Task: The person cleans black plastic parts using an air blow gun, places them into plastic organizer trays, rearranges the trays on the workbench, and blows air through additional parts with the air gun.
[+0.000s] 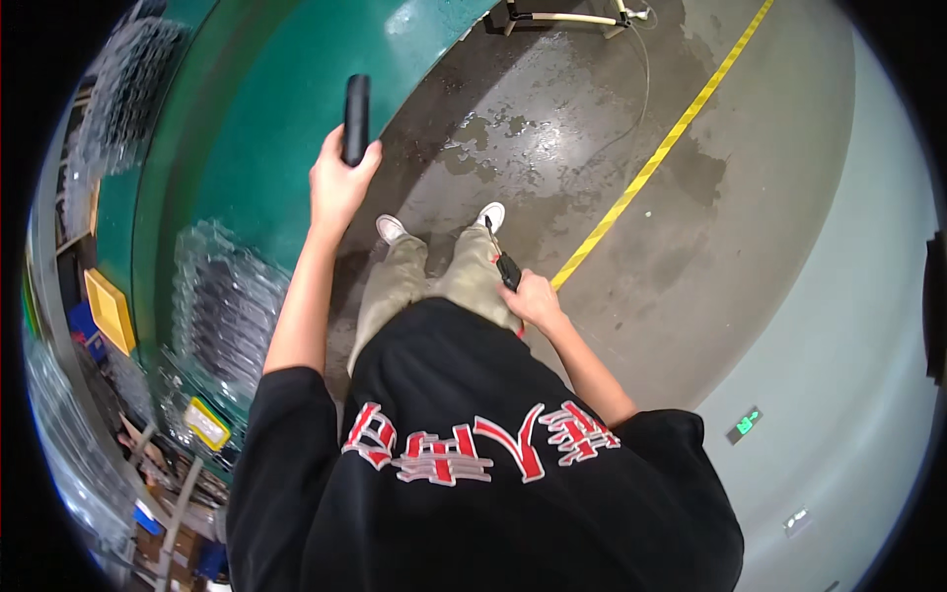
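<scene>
My left hand (340, 183) is raised over the green tabletop, its fingers closed round a smooth black cylinder (357, 118) that stands up out of the grip. What kind of thing the cylinder is, I cannot make out. Lower and to the right, my right hand (533, 299) is held in front of my right leg. It grips a black-handled tool (508, 271) with a thin dark shaft pointing away from me. Something red shows beside that tool, against my trousers. Neither held thing touches the table.
A green table (266, 118) runs along my left, with clear plastic trays (232, 316) on it. Further left are a yellow tray (109, 311) and cluttered shelves. Yellow striped tape (661, 153) crosses the wet grey floor (552, 138). A pipe-frame stand (567, 17) with a cable is ahead.
</scene>
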Motion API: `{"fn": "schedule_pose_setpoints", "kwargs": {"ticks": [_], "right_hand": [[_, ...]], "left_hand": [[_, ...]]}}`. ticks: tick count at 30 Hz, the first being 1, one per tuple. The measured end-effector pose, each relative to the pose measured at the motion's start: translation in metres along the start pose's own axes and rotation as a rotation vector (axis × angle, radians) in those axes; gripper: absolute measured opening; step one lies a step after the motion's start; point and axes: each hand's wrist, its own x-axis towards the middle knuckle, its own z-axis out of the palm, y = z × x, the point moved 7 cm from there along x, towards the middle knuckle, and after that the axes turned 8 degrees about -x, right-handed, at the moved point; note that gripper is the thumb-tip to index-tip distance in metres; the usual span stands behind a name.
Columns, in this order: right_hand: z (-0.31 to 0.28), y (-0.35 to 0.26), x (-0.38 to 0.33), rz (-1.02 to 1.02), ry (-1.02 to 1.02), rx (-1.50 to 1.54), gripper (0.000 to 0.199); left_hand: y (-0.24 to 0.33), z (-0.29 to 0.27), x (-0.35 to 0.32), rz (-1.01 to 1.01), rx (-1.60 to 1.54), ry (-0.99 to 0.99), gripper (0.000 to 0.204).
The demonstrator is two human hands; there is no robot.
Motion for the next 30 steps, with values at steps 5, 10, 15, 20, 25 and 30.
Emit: {"fn": "schedule_pose_setpoints", "kwargs": {"ticks": [5, 10, 15, 20, 25, 30], "right_hand": [[0.11, -0.012, 0.08, -0.156, -0.104, -0.189, 0.048], [0.181, -0.068, 0.161, -0.009, -0.274, -0.191, 0.033], [0.257, -0.066, 0.227, 0.066, -0.275, -0.17, 0.035], [0.27, -0.076, 0.259, 0.226, -0.196, -0.06, 0.028], [0.267, -0.07, 0.287, 0.323, -0.263, -0.008, 0.027], [0.256, -0.055, 0.303, 0.344, -0.228, -0.043, 0.028]], "left_hand": [[-0.07, -0.017, 0.046, -0.203, 0.5, -0.056, 0.063], [-0.112, -0.015, 0.053, 0.158, 0.588, 0.042, 0.057], [-0.131, 0.002, 0.049, 0.283, 0.744, 0.174, 0.058], [-0.137, -0.003, 0.039, 0.451, 0.738, 0.32, 0.058], [-0.137, -0.002, 0.036, 0.589, 0.751, 0.359, 0.059], [-0.136, -0.003, 0.036, 0.575, 0.765, 0.352, 0.059]]}}
